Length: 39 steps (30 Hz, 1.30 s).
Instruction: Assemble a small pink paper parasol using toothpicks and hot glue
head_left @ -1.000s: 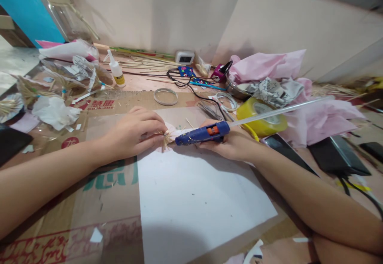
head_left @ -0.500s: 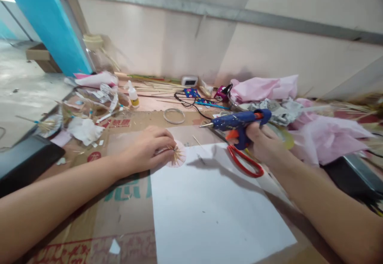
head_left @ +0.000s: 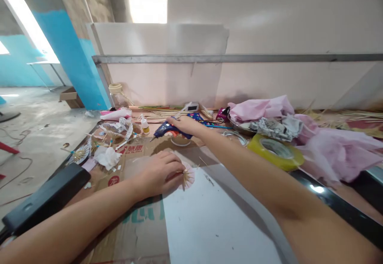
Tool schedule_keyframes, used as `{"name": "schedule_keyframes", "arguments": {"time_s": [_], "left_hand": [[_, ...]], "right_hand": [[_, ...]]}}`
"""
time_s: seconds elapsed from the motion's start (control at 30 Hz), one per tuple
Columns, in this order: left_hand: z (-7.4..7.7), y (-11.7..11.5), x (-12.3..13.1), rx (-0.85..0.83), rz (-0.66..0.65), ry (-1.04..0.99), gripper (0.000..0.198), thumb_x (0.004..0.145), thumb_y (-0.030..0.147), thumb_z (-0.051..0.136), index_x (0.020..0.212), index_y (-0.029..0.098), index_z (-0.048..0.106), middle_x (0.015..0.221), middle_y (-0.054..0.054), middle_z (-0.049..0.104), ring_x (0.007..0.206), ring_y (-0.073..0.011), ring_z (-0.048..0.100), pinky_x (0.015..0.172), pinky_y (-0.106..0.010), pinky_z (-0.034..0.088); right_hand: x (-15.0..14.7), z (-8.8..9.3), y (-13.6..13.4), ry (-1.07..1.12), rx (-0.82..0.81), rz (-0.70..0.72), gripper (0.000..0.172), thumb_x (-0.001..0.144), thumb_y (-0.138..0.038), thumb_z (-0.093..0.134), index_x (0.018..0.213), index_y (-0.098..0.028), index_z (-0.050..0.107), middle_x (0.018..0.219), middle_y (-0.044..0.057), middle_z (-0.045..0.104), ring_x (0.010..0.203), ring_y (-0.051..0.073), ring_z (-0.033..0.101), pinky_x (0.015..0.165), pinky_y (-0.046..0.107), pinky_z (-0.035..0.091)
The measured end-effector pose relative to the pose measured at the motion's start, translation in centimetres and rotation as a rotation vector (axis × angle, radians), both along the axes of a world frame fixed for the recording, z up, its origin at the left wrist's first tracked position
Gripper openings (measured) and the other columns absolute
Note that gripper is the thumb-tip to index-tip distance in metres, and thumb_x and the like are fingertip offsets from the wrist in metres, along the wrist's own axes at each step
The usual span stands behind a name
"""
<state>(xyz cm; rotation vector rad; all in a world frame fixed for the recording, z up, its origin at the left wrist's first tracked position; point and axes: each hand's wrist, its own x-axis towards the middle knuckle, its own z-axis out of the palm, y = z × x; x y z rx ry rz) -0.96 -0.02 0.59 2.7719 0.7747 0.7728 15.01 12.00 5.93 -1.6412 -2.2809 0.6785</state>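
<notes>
My left hand rests at the top left corner of a white sheet, fingers pinched on a small round pink paper fan with thin straw-coloured ribs. My right hand is wrapped round a blue hot glue gun with an orange trigger. The gun is held beyond my left hand, its nozzle pointing down to the left, apart from the fan. Part of a ring shows under the gun. A thin stick lies by the sheet's top edge.
Printed cardboard covers the work surface. At the left are a small glue bottle, paper scraps and a black bar-shaped object. Yellow tape and pink crumpled paper lie right. A white panel stands behind.
My right hand has carried the glue gun left and away from me, over the ring. My left hand still pinches the fan. The camera view has tilted up; the red-handled scissors no longer show.
</notes>
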Motion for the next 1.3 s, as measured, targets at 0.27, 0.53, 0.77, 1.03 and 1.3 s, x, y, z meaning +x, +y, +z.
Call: {"name": "schedule_keyframes", "arguments": {"time_s": [0.27,0.53,0.77,1.03,1.3], "left_hand": [[-0.2,0.1,-0.1,-0.008,0.045,0.008,0.016,0.09,0.027,0.047,0.09,0.018,0.061,0.095,-0.008,0.066,0.09,-0.0199,0.058,0.083,-0.036,0.046],[0.0,0.3,-0.2,-0.056,0.08,-0.052,0.019,0.091,0.027,0.045,0.089,0.017,0.061,0.095,-0.008,0.066,0.09,-0.0205,0.059,0.083,-0.036,0.044],[-0.2,0.5,-0.1,-0.041,0.126,-0.026,0.017,0.087,0.024,0.048,0.088,0.017,0.063,0.094,-0.008,0.069,0.09,-0.0207,0.061,0.082,-0.035,0.045],[-0.4,0.7,-0.1,-0.045,0.134,-0.004,0.021,0.088,0.026,0.046,0.092,0.016,0.064,0.095,-0.007,0.068,0.091,-0.02,0.061,0.085,-0.034,0.044],[-0.5,0.9,-0.1,-0.064,0.117,0.011,0.021,0.089,0.028,0.045,0.091,0.016,0.063,0.095,-0.007,0.067,0.093,-0.0205,0.06,0.085,-0.035,0.044]], "right_hand": [[-3.8,-0.7,1.2,-0.182,0.11,0.094,0.053,0.087,-0.059,0.049,0.083,-0.012,0.073,0.085,0.014,0.073,0.082,0.024,0.067,0.068,0.027,0.045],[2.9,1.8,-5.8,-0.231,0.201,0.109,0.022,0.087,-0.032,0.054,0.093,-0.019,0.071,0.096,0.006,0.073,0.086,0.019,0.064,0.067,0.024,0.04],[8.2,-0.8,-10.2,-0.374,0.038,0.146,0.025,0.084,-0.04,0.059,0.093,-0.019,0.07,0.09,0.005,0.073,0.078,0.02,0.065,0.059,0.026,0.038],[6.4,-1.8,-11.6,-0.72,0.22,0.203,0.025,0.084,-0.004,0.044,0.092,-0.007,0.068,0.093,0.019,0.071,0.09,0.027,0.068,0.069,0.029,0.046],[6.5,-1.9,-9.3,-0.755,0.233,0.288,0.024,0.078,-0.004,0.047,0.089,-0.008,0.069,0.09,0.017,0.072,0.088,0.03,0.069,0.065,0.031,0.045]]}}
